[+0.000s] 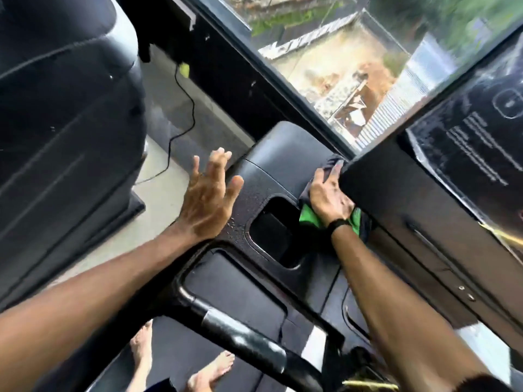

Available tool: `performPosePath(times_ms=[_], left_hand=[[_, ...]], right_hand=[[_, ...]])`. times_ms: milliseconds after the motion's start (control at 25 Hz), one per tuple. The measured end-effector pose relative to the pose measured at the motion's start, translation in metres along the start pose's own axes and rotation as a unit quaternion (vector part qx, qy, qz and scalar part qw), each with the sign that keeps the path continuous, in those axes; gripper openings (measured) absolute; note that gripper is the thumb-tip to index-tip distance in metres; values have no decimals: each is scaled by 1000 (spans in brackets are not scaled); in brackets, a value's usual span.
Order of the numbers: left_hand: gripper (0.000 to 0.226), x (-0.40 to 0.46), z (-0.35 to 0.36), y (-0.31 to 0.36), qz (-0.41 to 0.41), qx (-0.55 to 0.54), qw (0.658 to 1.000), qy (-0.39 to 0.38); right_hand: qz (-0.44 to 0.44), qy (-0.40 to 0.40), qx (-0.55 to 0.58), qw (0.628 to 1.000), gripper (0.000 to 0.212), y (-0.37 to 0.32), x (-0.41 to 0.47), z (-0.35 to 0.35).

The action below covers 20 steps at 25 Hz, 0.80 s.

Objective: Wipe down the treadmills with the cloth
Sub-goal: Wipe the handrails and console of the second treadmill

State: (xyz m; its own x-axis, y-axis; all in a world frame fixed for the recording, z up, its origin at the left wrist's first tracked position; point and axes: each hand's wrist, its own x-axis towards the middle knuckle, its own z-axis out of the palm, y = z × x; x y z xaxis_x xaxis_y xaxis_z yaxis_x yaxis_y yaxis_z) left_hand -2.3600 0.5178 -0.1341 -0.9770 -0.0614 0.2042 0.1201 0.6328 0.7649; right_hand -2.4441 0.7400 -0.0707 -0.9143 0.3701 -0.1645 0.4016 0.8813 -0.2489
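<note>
- I have the right hand (pixel 329 198) pressed flat on the dark cloth with a bright green patch (pixel 310 217), fingers curled over its bunched top edge, holding it against the black textured plastic console of the treadmill (pixel 271 176).
- The cloth sits on the console's right side, just beside the recessed cup-holder pocket (pixel 273 230) and tucked up against the underside of the black display panel (pixel 424 193).
- My left hand (pixel 210 193) is spread, fingers straight and apart, at the console's left edge; I cannot tell whether the palm touches or hovers just above.
- Small droplets show on the textured plastic near the pocket, so I judge the surface is still wet there.
- To do this stroke well, I would keep the cloth flat under the palm and sweep from the panel seam toward the left hand, overlapping passes.
- I would work a folded corner into the pocket's rim and the seam, where grime likely collects.
- The curved black handrail (pixel 243 332) below looks unwiped; I would take it next.
</note>
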Motion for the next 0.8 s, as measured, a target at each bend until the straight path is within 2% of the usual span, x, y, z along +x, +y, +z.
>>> performPosePath(times_ms=[80,200,280,400,600,680,800], left_hand=[[73,0,3,-2,13,8,1000,12],[74,1,4,-3,12,-10,1000,18],[73,1,4,-3,5,-17,1000,22],[72,-1,2,-2,7,-10,999,31],[75,-6,-2,0,13,23,999,18],[78,-8,-3,2,18,34,999,12],[79,-10,-5,4,22,41,999,6]], right_hand=[[-32,-32,21,999,63,-25,24,4],[-99,14,-86,991,64,-54,57,21],[-136,15,-132,982,63,-66,64,32],[-231,-6,-167,958,58,-77,37,42],[-386,-43,-128,913,53,-45,-44,42],[-376,-38,-134,916,55,-20,-53,34],[-190,-6,-135,972,63,-5,-29,23]])
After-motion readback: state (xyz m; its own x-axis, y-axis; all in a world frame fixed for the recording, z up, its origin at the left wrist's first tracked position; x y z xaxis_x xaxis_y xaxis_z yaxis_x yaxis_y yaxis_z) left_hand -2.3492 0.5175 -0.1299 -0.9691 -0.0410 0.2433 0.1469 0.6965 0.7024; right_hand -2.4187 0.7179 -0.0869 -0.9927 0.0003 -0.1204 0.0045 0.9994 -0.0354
